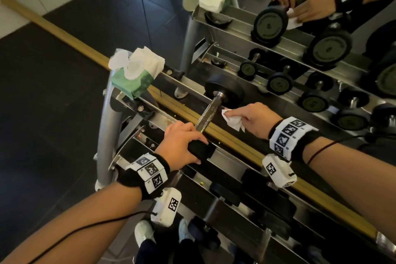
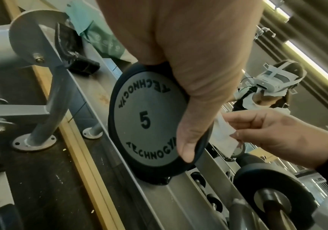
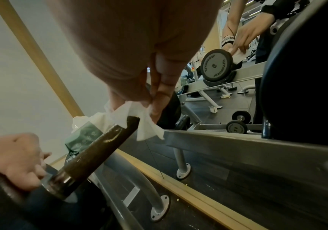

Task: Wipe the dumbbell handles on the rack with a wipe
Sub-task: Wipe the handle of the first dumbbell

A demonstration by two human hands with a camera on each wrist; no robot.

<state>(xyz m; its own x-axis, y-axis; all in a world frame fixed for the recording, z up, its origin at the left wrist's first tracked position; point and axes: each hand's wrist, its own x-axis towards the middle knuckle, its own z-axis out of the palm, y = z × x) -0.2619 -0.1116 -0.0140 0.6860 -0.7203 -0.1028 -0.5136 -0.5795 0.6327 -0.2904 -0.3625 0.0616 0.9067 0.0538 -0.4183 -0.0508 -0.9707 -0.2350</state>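
A black dumbbell lies on the top tier of the steel rack (image 1: 106, 135), its knurled metal handle (image 1: 209, 113) bare. My left hand (image 1: 192, 148) grips the near head over its rim; in the left wrist view that head's grey face (image 2: 145, 124) reads 5, with my fingers (image 2: 194, 109) curled round it. My right hand (image 1: 237, 117) pinches a crumpled white wipe (image 1: 233, 120) just right of the handle. The right wrist view shows the wipe (image 3: 147, 129) hanging beside the handle (image 3: 100, 147); I cannot tell whether they touch.
A green pack of wipes (image 1: 137, 75) sits on the rack's left end. A mirror behind the rack repeats the dumbbells and my hands (image 1: 300, 10). A wooden rail (image 1: 246, 148) runs along its foot. Smaller dumbbells (image 1: 225, 195) fill the lower tiers; a larger one (image 2: 273, 199) lies to the right.
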